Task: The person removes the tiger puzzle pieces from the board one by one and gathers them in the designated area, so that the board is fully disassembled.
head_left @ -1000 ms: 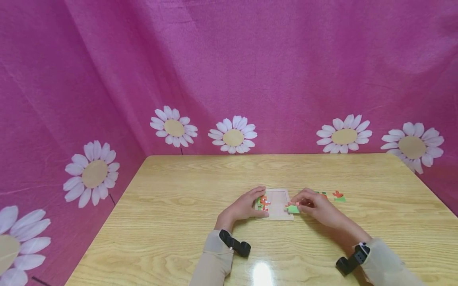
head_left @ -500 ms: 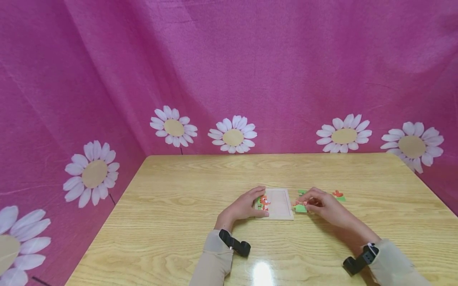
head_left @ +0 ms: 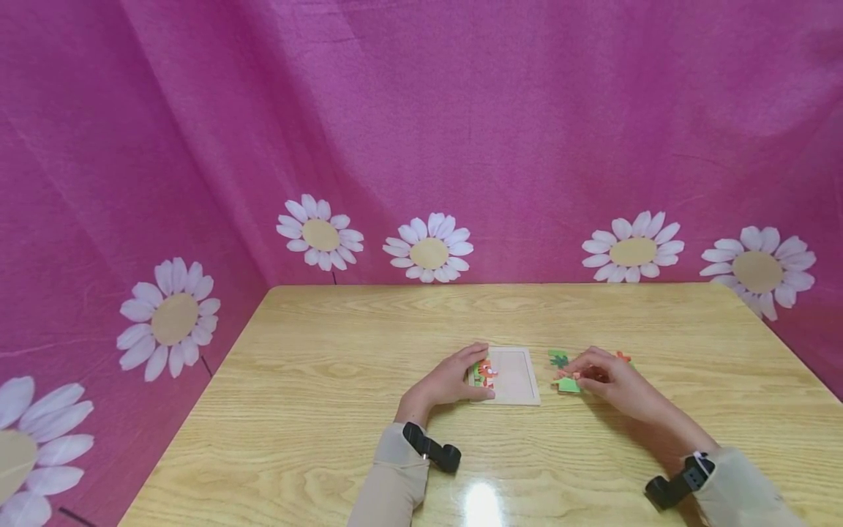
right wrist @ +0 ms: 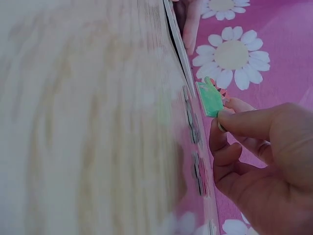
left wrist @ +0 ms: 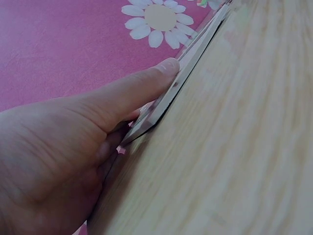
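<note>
My left hand (head_left: 441, 379) grips the left side of a shallow wooden puzzle tray (head_left: 516, 377), thumb along the near edge and fingers at the far edge. In the left wrist view the thumb lies over the tray's rim (left wrist: 164, 107). Orange-and-green puzzle pieces (head_left: 486, 374) fill the tray's left strip; the rest shows bare wood. To the tray's right, my right hand (head_left: 615, 382) pinches a green-and-orange puzzle piece (right wrist: 210, 100) between thumb and fingers, held above the table in the right wrist view.
A green puzzle piece (head_left: 558, 357) lies on the wooden table (head_left: 316, 410) just beyond the held one. Behind the right hand an orange piece (head_left: 623, 356) shows partly. A pink flowered curtain (head_left: 514, 146) hangs along the table's back and left.
My right hand has moved right with the puzzle piece, from over the tray's right edge to clear of it. The green piece behind has come into view. My left hand has stayed still.
</note>
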The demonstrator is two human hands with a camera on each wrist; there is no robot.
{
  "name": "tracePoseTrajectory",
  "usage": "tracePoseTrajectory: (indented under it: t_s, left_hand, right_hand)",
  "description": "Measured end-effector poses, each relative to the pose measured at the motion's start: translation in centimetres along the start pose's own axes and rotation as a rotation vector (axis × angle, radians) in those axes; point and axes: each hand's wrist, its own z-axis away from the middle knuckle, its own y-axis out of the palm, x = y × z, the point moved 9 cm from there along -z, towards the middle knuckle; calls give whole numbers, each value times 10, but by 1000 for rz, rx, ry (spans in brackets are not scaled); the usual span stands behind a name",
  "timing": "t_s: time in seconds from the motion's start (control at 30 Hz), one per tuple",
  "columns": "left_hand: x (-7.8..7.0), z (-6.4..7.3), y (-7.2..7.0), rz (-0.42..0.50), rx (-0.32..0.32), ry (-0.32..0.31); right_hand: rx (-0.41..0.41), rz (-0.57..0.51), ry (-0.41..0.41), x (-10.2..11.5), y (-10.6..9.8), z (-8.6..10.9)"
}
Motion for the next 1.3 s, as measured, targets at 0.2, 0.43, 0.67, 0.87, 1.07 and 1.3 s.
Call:
tracePoseTrajectory:
  t_s: [0.2, 0.43, 0.67, 0.87, 1.07, 1.3]
  left_hand:
    - [1, 0, 0, 1, 1, -4]
    - [2, -1, 1, -8, 3, 0]
    - [3, -1, 2, -16, 9, -4]
    - [2, -1, 1, 4, 6, 10]
    - [3, -2, 1, 11, 2, 12]
    - [3, -2, 1, 0, 5, 13]
  right_hand:
    - [-12, 28, 24, -7, -6, 5]
    - [-22, 28, 37, -10, -12, 10]
    - [-43, 49, -3, -12, -19, 15]
    - [-67, 61, -6, -15, -26, 22]
    - [-68, 80, 36, -21, -31, 27]
    - [-82, 112, 45, -26, -38, 31]
